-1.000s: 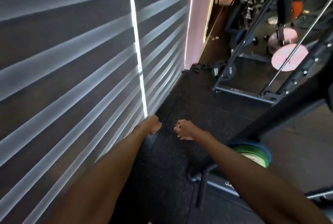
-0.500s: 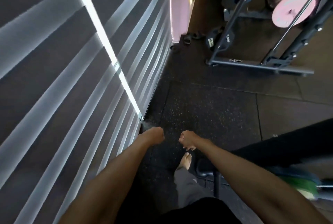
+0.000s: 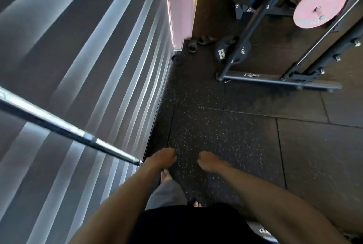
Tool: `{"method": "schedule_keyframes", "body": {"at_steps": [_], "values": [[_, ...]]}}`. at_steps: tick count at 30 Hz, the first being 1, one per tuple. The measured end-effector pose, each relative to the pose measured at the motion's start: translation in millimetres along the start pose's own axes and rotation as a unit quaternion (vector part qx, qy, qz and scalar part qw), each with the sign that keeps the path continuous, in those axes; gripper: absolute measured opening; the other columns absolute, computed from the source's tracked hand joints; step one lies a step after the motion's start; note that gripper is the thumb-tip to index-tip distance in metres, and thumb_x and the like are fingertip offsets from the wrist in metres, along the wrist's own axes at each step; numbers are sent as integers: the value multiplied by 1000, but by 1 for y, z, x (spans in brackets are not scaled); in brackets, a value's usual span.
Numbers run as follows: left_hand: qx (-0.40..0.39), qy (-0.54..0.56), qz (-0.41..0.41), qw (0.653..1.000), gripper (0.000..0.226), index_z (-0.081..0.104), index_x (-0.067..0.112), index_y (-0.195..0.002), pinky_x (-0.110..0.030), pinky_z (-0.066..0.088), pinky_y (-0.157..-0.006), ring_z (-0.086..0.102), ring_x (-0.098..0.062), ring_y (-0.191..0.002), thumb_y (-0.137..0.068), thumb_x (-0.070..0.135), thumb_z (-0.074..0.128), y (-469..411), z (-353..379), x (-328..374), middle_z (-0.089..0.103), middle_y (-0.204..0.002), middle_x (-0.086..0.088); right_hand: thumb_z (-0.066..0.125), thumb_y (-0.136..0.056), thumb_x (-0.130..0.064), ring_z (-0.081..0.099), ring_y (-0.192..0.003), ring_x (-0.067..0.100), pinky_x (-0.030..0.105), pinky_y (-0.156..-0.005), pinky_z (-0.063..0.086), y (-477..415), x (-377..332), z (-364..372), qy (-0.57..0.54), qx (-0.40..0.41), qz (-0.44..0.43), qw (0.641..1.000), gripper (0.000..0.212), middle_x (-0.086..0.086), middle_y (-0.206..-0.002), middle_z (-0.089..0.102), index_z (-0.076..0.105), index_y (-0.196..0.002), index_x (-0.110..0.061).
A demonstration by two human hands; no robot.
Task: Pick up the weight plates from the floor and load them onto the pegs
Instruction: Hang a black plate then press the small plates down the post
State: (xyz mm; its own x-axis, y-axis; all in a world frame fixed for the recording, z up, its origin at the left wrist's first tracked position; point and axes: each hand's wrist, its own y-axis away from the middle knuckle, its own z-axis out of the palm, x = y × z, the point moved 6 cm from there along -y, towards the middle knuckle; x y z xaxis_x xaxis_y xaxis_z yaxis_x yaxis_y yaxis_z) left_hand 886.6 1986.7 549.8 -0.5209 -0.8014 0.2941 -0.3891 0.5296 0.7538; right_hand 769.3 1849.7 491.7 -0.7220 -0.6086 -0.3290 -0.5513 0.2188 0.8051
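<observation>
My left hand [image 3: 163, 158] and my right hand [image 3: 209, 161] are stretched out in front of me over the speckled black floor, both with curled fingers and holding nothing. Far ahead, two black weight plates [image 3: 225, 51] lean on the floor against the foot of a dark rack [image 3: 275, 78]; one reads 10K. A pink plate [image 3: 319, 6] sits on a peg of that rack at the upper right. A small black plate [image 3: 176, 59] lies by the wall corner.
A steel bar [image 3: 64, 126] juts in from the left, its tip just beside my left wrist. The striped wall [image 3: 88, 67] runs along my left. Sandals [image 3: 198, 42] lie near the pink pillar. My bare feet [image 3: 166, 175] stand below my hands.
The view has swung down and left: the green plate at my right has left the frame, the steel bar has appeared at left, and the rack with black plates looks nearer. Both fists stay curled.
</observation>
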Motion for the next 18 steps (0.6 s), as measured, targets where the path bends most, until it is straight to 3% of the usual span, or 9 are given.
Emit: {"method": "schedule_keyframes", "body": {"at_steps": [3,6,10,12,15,18], "values": [[-24,-2,-2,1000,38,57,4,-127,-41,50,-95,61,-30,-110,-97,26,48,-68,-40,-8,60,-128,-17,42,-98,-19,62,-98,31,34,-76,45,-57,-4,-46,15,-1,19,1000,27,19,-115,63,59,-109,-1],[-57,-22,5,998,38,57,3,-125,-41,50,-93,60,-32,-110,-96,26,47,-137,-95,-12,60,-126,-18,44,-98,-21,60,-114,37,37,-87,48,-115,-21,-104,18,15,28,999,34,23,-126,60,57,-121,2],[-60,-38,28,997,35,57,7,-123,-39,48,-95,59,-31,-113,-98,28,45,-204,-194,-2,60,-126,-16,43,-98,-20,61,-109,38,34,-78,43,-169,-52,-198,-28,24,45,998,30,26,-123,59,57,-113,2],[-56,-50,36,996,36,57,7,-124,-41,48,-96,59,-30,-113,-99,28,44,-238,-244,4,60,-127,-16,42,-98,-21,60,-106,36,37,-82,46,-196,-67,-250,-68,50,46,995,26,22,-120,60,56,-108,-2],[-49,-63,54,995,36,59,7,-123,-44,49,-98,61,-30,-112,-99,28,42,-290,-308,13,61,-126,-16,43,-99,-20,60,-99,35,36,-77,43,-232,-87,-317,-93,73,37,992,18,15,-96,59,53,-90,-9],[-49,-73,73,993,35,59,4,-121,-43,50,-97,62,-32,-111,-98,25,43,-343,-370,31,62,-124,-18,45,-97,-19,62,-106,40,37,-77,44,-278,-98,-384,-122,88,46,987,24,23,-110,64,61,-101,0]]}}
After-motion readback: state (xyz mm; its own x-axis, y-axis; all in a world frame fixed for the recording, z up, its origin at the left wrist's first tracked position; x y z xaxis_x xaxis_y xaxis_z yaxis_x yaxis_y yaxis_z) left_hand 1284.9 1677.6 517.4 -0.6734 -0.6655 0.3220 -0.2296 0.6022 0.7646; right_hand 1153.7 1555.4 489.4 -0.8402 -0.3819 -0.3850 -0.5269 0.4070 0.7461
